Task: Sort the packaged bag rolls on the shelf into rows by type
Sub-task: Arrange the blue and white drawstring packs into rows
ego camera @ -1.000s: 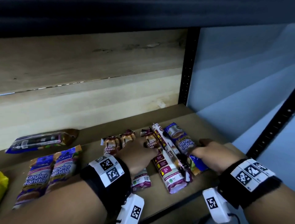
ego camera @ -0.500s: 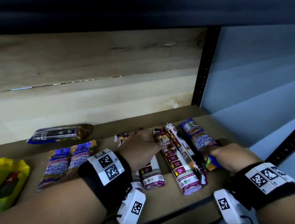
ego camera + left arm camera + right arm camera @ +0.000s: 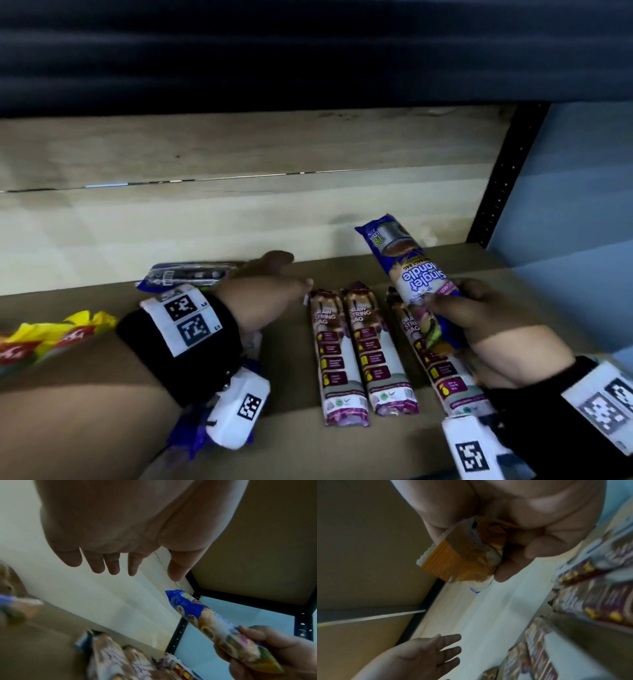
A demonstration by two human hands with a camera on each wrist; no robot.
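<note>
My right hand grips a blue Singlet Handle roll by its lower end and holds it tilted above the shelf; the same roll shows in the left wrist view, and its orange end in the right wrist view. Three maroon-and-white Draw String rolls lie side by side on the shelf, the rightmost partly under my right hand. My left hand hovers open left of them, fingers straight, holding nothing. Another blue roll lies crosswise at the back, behind my left wrist.
Yellow-and-red packs sit at the shelf's left edge. More blue packaging peeks out under my left forearm. A black upright post marks the right back corner, and the board of the shelf above hangs low overhead.
My right hand has lifted the blue Singlet Handle roll off the shelf. My left hand has left the Draw String rolls and moved left and back, fingers spread.
</note>
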